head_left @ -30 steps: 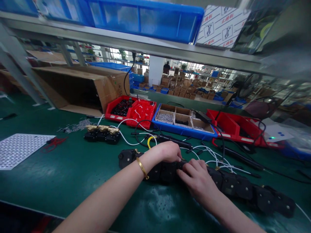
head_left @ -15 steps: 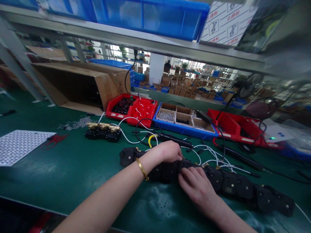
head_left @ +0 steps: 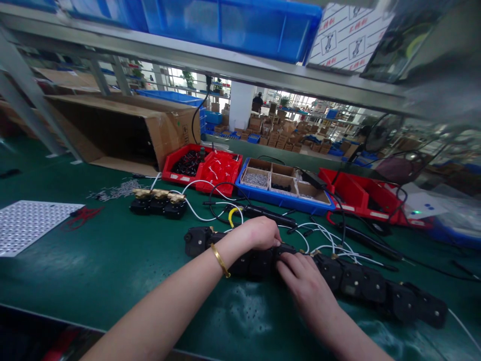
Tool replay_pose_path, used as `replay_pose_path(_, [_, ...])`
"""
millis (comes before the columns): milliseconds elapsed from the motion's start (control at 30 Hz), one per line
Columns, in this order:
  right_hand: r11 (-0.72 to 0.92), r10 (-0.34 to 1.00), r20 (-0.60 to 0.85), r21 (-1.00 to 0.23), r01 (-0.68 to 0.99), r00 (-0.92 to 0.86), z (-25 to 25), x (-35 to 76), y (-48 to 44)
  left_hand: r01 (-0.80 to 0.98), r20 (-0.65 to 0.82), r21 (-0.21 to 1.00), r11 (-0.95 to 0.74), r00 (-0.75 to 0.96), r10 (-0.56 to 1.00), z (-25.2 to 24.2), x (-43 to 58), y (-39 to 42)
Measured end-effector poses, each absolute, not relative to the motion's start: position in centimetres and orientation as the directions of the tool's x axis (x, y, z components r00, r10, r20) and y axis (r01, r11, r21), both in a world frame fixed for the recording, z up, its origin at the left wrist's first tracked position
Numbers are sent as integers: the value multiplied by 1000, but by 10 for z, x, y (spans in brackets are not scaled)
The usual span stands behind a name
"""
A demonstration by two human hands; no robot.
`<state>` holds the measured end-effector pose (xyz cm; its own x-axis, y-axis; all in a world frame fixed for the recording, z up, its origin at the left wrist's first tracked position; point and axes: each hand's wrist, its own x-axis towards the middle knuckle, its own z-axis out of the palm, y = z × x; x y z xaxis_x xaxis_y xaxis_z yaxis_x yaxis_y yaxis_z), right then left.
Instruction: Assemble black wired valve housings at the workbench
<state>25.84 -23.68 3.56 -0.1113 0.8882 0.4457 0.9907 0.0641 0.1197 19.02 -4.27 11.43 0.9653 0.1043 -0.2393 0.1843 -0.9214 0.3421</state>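
A long row of black boxy units with brass fittings (head_left: 353,282) lies across the bench in front of me. My left hand (head_left: 265,234) reaches over the row's middle from behind, its fingers bent down in a pinch; whatever is between the fingertips is hidden. Close beside it, my right hand (head_left: 305,278) has its fingers curled over the front and top of one black unit (head_left: 286,249). A gold bracelet (head_left: 220,260) circles my left wrist. White cables (head_left: 326,233) run from the far side of the row.
Three similar brass-topped units (head_left: 158,204) stand at left, near a perforated white plate (head_left: 33,225) and red leads (head_left: 82,218). Behind are an open carton (head_left: 173,130), red bins (head_left: 221,173), a blue divided tray (head_left: 285,201) and black pen-like tools (head_left: 370,241). A shelf (head_left: 225,62) hangs above.
Both hands stay at the middle of the row, with the right fingers slightly higher on the unit. The row's right end sits a little further left and up; the view has shifted slightly.
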Motion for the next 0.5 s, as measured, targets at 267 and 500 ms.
replay_pose_path(267, [-91,855,498,-129,987,144,33,260,-235,160,-212,354,-921,973,87,110,188,-41])
replay_pose_path(500, [-81,806,575,-135,987,145,30,255,-224,166,-233,342,-925,968,88,111,186,-42])
